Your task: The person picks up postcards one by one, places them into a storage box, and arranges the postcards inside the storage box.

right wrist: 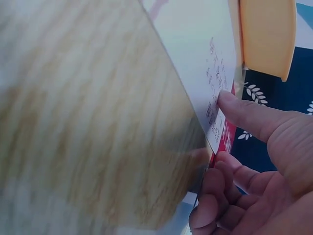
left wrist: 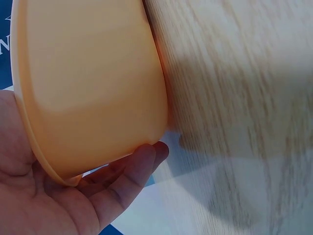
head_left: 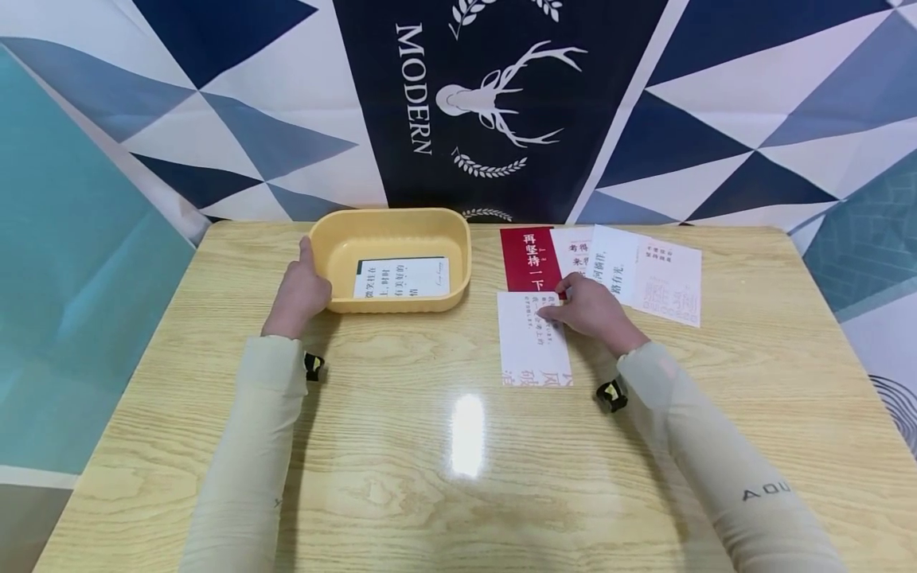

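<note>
Head view shows the left hand (head_left: 297, 288) gripping the left end of the yellow tub (head_left: 390, 305), with its fingers bent round the outside. Well to the right of the tub, the right hand (head_left: 593, 313) pinches the white card (head_left: 519, 350) by its far right corner. From the right wrist, the thumb sits on top of the card and the other fingers curl at its edge. I can't tell how far they go under.

A soft but sure pinch seems best, because the card looks thin and might bend. The red card (head_left: 523, 255) is right at its far edge, so a slow, careful hand should help it not to slide too. A steady left hand should stop the tub from tipping.

A printed card (head_left: 437, 278) lies inside the tub, partly hidden by the near wall. To the right of the red card, more white cards (head_left: 673, 278) overlap on the wooden table (head_left: 387, 446). Behind is a wall cloth (head_left: 473, 99) with a deer head.
</note>
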A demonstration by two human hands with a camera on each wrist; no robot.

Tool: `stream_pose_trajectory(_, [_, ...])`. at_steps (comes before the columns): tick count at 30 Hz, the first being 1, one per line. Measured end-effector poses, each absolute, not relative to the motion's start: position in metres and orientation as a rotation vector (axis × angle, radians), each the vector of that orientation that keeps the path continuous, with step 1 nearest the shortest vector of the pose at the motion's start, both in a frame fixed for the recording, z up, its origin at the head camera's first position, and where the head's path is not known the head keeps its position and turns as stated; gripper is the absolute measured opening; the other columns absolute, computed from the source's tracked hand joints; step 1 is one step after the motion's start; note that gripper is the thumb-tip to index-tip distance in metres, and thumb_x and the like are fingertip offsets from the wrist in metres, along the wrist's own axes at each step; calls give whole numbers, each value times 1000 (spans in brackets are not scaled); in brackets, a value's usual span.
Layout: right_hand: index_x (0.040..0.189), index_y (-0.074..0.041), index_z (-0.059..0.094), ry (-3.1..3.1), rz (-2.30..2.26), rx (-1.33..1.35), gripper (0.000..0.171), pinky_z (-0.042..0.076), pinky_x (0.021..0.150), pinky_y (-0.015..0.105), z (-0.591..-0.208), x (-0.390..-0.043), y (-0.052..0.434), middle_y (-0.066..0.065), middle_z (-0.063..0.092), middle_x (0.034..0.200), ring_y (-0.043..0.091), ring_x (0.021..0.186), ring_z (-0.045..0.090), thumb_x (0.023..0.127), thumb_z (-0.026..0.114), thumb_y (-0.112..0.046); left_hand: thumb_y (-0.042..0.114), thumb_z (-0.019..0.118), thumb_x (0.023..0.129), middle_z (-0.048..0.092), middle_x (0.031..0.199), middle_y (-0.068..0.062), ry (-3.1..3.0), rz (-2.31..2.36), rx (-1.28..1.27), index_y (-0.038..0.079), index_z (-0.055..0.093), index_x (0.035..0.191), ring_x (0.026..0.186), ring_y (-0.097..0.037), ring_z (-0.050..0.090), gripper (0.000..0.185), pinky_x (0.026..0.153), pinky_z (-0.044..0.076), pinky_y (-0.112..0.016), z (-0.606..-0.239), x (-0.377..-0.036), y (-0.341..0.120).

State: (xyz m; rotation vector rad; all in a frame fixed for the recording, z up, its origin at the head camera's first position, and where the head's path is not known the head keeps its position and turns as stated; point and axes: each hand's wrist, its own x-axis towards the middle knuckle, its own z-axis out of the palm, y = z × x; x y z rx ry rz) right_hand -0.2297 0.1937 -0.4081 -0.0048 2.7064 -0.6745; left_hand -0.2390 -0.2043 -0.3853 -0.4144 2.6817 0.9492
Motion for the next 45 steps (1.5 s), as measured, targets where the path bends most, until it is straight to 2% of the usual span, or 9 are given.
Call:
stream_pose_trajectory(11, [111,2,42,2658,-809,69,55,39,69,31,-408,-230,196,14,49,94,25,82,46,79,72,-33,-2,34,87,23,143,-35,2687,958,-410,10,-19,147,119,-36,38,81,104,33,-48,-386,-238,-203])
stream_pose_trajectory(22, [123,1,39,2636,-945,112,57,41,64,28,-402,-228,196,13,47,94,24,81,46,83,68,-27,-1,33,87,24,143,-35,2687,954,-415,10,-18,148,117,-36,38,80,103,34,-48,-385,-239,-203])
stream_pose_trajectory(27, [128,1,44,2635,-966,96,53,39,74,31,-398,-227,198,13,51,99,23,86,47,86,65,-24,-2,34,85,26,141,-36,2702,939,-398,8,-19,147,117,-37,39,82,104,33,-49,-384,-238,-204])
stream_pose_trajectory(30, [125,-1,50,2615,-994,118,47,40,78,30,-395,-227,199,12,55,103,22,89,50,87,64,-23,-2,35,85,26,141,-37,2709,934,-388,8,-19,147,117,-37,39,82,104,33,-49,-384,-238,-204])
stream_pose_trajectory(35, [116,-2,56,2565,-1048,160,38,44,67,24,-391,-226,202,10,60,94,16,78,56,86,65,-24,-1,34,86,26,141,-37,2715,923,-380,7,-17,148,117,-37,39,81,104,32,-50,-384,-237,-204])
stream_pose_trajectory(38, [112,-2,58,2548,-1048,162,35,43,64,24,-389,-227,203,9,59,92,15,75,55,87,64,-27,0,33,87,26,141,-37,2718,915,-382,6,-17,148,117,-37,39,79,104,33,-49,-385,-237,-203])
stream_pose_trajectory(45, [111,0,56,2545,-1032,97,36,40,70,27,-386,-227,206,13,53,103,19,85,48,96,46,-31,0,33,88,24,143,-36,2712,916,-389,8,-18,147,120,-37,38,79,105,32,-49,-384,-237,-203])
